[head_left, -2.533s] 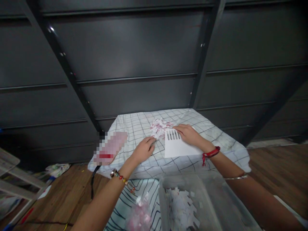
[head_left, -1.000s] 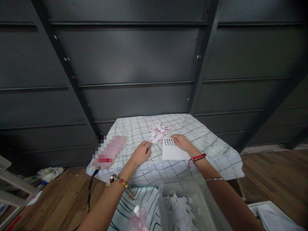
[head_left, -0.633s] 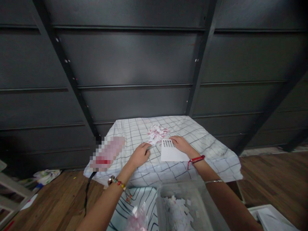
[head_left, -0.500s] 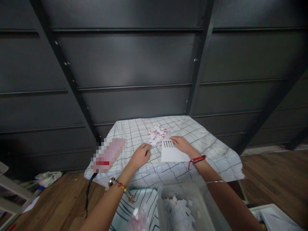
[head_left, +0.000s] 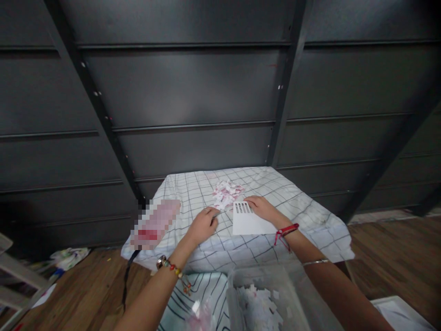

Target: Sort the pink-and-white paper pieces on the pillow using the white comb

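A white card [head_left: 253, 225] with a row of slots near its far edge lies on the checked cloth. My right hand [head_left: 262, 209] is closed over the card's right side, fingers at its far corner. To the left of the card, my left hand [head_left: 204, 225] is curled, with a thin grey object [head_left: 216, 214] at its fingertips. What that object is, I cannot make out. Just beyond both hands lies a loose pile of small white and pinkish paper pieces [head_left: 226, 193].
A checked white cloth [head_left: 292, 202] covers the low table. In front stands a clear plastic bin [head_left: 292, 294] with white paper pieces, beside a clear bag [head_left: 200, 317] with pinkish contents. A blurred-out pink object [head_left: 155, 225] with a dark strap lies left. Dark panels [head_left: 193, 87] rise behind.
The whole view has shifted slightly, so hands and card appear a little lower and to the right. Both hands keep nearly the same pose.
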`<state>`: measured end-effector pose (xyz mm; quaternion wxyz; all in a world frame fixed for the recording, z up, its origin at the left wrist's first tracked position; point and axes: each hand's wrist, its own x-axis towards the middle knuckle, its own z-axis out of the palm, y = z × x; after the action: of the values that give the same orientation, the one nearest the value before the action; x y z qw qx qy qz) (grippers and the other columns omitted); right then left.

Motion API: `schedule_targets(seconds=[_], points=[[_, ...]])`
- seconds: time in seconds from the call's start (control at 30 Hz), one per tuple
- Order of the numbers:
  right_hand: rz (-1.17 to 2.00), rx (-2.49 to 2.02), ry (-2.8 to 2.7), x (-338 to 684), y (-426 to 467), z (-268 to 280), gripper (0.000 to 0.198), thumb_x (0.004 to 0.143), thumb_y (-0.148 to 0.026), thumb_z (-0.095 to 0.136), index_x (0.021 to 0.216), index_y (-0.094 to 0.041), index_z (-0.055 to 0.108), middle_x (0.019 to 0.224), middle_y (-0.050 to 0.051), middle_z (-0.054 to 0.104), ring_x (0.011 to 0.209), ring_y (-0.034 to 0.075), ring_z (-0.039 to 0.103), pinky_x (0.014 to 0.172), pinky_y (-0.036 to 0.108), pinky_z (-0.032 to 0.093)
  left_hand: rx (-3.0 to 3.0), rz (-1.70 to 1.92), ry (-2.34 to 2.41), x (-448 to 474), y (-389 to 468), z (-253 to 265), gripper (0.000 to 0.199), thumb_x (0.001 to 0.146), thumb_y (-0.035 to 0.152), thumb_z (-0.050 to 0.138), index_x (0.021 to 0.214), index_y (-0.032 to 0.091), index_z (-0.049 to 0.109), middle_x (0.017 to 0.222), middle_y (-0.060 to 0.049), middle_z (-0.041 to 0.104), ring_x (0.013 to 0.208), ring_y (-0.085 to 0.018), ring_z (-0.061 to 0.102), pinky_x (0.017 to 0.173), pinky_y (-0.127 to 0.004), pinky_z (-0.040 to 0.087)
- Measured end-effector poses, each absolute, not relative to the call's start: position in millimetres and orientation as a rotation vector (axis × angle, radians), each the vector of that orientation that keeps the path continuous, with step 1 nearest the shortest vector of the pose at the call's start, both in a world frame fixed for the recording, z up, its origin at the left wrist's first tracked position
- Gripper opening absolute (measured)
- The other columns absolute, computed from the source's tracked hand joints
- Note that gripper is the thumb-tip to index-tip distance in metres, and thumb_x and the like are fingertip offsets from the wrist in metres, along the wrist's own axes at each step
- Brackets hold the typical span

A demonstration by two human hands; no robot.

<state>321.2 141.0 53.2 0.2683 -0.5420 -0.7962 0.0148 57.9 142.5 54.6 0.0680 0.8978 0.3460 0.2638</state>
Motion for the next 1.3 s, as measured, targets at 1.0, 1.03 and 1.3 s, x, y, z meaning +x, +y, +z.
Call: schedule_targets(seconds=[1.0, 1.03, 1.3], points=[[-1.086, -1.282, -2.177, 315.8, 93.2, 134.1, 0.031, 0.077, -0.001, 0.039, 0.088, -0.016, 0.063, 0.073, 0.006, 0.064, 0.064, 0.015, 0.05, 0.064, 0.029, 0.032, 2.759, 0.776, 1.061, 59.3, 141.2, 53.6, 0.032, 0.082, 0.011, 0.043, 0.108, 0.013, 0.06, 0.111, -0.01, 0.06, 0.105, -0.02, 0.056, 0.097, -0.035, 0.044], [-1.1, -1.286, -2.154, 315.5, 94.0, 133.5, 0.03, 0.077, -0.001, 0.039, 0.088, -0.016, 0.063, 0.072, 0.006, 0.063, 0.064, 0.016, 0.05, 0.064, 0.029, 0.032, 2.757, 0.777, 1.06, 59.3, 141.4, 53.2, 0.032, 0.082, 0.011, 0.043, 0.108, 0.012, 0.06, 0.111, -0.011, 0.06, 0.106, -0.02, 0.056, 0.097, -0.035, 0.043], [-1.131, -1.219, -2.19, 311.9, 91.5, 133.3, 0.034, 0.074, 0.002, 0.039, 0.089, -0.015, 0.064, 0.07, 0.005, 0.064, 0.064, 0.016, 0.051, 0.063, 0.028, 0.033, 2.767, 0.799, 1.066, 59.0, 143.3, 50.1, 0.031, 0.082, 0.012, 0.044, 0.108, 0.012, 0.06, 0.114, -0.012, 0.058, 0.108, -0.021, 0.054, 0.098, -0.036, 0.042]])
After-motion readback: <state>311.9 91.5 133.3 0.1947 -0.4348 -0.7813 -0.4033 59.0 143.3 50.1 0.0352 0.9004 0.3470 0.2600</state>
